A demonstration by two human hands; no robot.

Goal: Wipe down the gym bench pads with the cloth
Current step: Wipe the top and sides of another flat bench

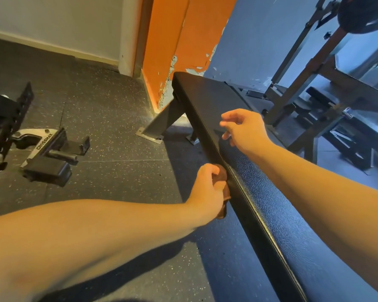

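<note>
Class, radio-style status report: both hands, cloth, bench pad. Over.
Left grip holds brown cloth against side edge of bench pad. Right grip loose, empty, over pad top. Nothing on the pad ahead.

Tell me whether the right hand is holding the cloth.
No, the left hand grips the cloth against the side of the bench pad, while the right hand holds nothing.

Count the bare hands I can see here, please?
2. The left hand grips a crumpled brown cloth against the side edge of the long black vinyl bench pad; the right hand is over the pad's top, farther along, holding nothing.
</note>
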